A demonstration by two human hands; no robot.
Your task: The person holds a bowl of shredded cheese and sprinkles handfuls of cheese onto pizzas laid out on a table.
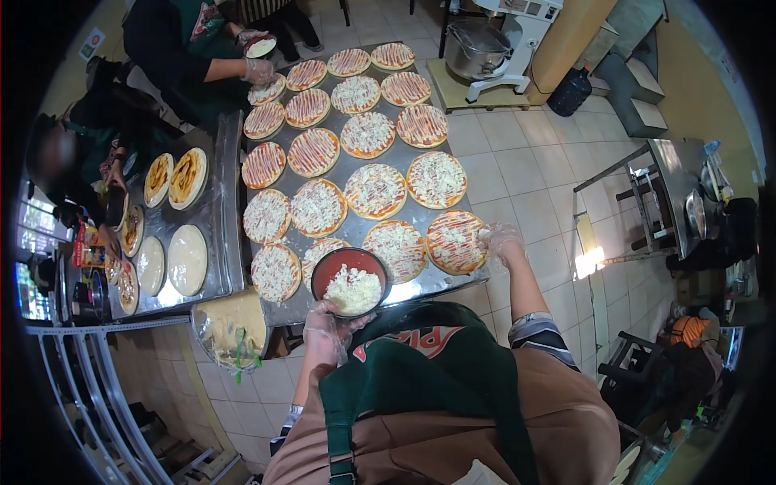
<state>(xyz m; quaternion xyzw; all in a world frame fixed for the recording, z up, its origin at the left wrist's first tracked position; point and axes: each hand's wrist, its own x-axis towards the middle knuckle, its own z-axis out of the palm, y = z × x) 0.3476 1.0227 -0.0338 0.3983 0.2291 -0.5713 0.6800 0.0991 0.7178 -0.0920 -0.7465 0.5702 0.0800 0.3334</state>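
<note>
My left hand (326,333), in a clear plastic glove, is closed on the rim and side of a bowl (381,279), reddish inside and dark outside. White grated cheese (354,289) lies in it. The bowl covers part of a pizza (322,252) at the table's near edge. My right hand (504,242), also gloved, is at the right edge of the nearest right pizza (457,242), fingers drawn together around a little white cheese. That pizza has reddish sauce stripes and scattered cheese. Beside it lies a pizza (394,250) more thickly covered.
Several more pizzas fill the metal table (323,183), some with cheese, others only striped. At far left a co-worker's gloved hand (259,71) reaches over a pizza. Another person works at the side table (218,234) with dough bases. A mixer (485,48) stands behind.
</note>
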